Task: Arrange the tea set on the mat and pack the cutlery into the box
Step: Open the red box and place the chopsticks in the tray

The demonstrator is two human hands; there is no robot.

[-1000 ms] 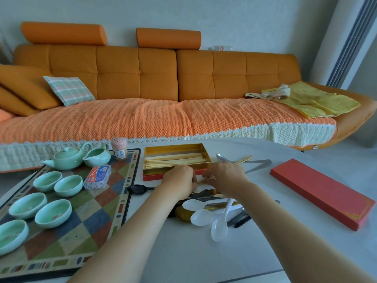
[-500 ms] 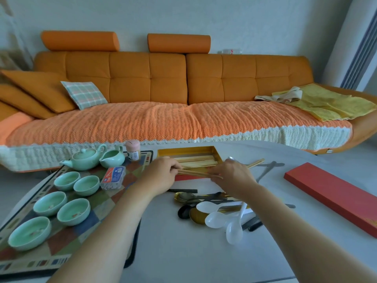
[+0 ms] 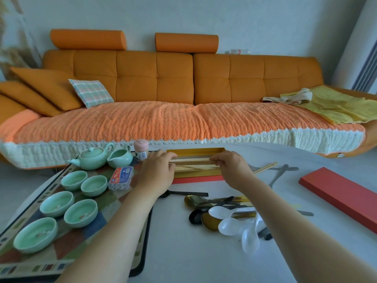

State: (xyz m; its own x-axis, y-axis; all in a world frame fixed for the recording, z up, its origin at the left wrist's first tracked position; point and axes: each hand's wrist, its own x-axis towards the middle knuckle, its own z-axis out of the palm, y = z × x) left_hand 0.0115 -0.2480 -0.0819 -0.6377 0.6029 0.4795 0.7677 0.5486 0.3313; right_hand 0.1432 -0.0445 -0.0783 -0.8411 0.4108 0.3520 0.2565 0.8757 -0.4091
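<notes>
A gold-lined red box (image 3: 195,153) stands open at the table's far edge with wooden chopsticks inside. My left hand (image 3: 158,172) and my right hand (image 3: 231,166) each pinch one end of a pair of wooden chopsticks (image 3: 191,160), held level just over the box. A pile of cutlery (image 3: 222,213) lies nearer me: white plastic spoons, gold and black spoons. On the patterned mat (image 3: 61,248) at the left stand a green teapot (image 3: 91,159), a green pitcher (image 3: 120,158) and several green cups (image 3: 80,213).
The red box lid (image 3: 342,196) lies at the right. More chopsticks and metal spoons (image 3: 273,169) lie right of the box. A pink bottle (image 3: 140,149) and a small packet (image 3: 121,177) sit on the mat. An orange sofa (image 3: 183,111) runs behind the table.
Both hands have lifted the chopsticks from beside the cutlery pile and carried them away from me, to just over the open box. The camera view has shifted slightly.
</notes>
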